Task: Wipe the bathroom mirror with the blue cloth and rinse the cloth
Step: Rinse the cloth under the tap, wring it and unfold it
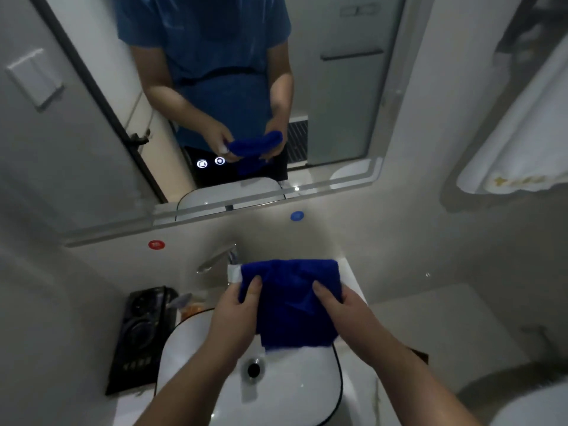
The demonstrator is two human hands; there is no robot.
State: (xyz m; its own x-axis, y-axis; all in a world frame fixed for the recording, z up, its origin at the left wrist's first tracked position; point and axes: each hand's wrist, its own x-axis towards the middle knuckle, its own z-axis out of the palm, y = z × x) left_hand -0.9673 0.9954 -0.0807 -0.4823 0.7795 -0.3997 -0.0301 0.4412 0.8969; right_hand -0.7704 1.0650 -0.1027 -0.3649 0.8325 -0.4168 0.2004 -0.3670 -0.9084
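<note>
A blue cloth (292, 302) hangs folded above the white sink basin (295, 395), held by both hands. My left hand (236, 312) pinches its left edge and my right hand (338, 305) grips its right edge. The chrome faucet (218, 258) stands just behind the cloth on the left. The bathroom mirror (338, 87) fills the wall above and reflects a person in a blue shirt holding the cloth. The drain (254, 369) shows below the cloth.
A black tray (141, 339) with toiletries sits left of the basin. Red (156, 244) and blue (297, 216) round stickers mark the wall under the mirror. A white towel (522, 142) hangs on the right. Two lit touch buttons (211, 162) glow on the mirror.
</note>
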